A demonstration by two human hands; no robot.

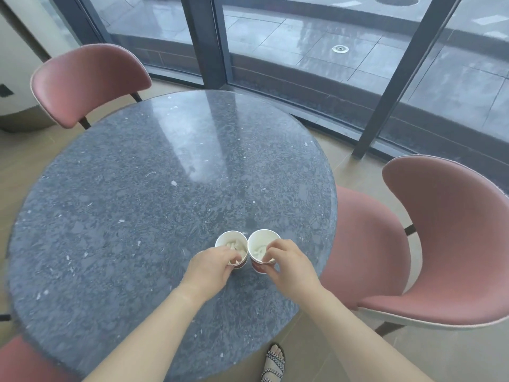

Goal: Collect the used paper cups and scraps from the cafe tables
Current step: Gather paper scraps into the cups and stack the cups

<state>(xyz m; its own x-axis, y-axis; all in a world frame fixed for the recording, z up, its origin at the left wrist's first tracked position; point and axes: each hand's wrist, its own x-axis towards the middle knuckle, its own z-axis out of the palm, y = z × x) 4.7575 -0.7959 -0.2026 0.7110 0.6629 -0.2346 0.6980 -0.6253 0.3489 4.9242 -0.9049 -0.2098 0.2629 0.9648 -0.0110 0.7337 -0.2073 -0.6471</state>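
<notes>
Now my left hand (210,264) pinches the left cup (223,243), right hand (289,263) the right cup (261,242); buckling rims could spill scraps (234,247).

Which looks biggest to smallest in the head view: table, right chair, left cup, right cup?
1. table
2. right chair
3. left cup and right cup: tied. They stand side by side and look alike in size.
</notes>
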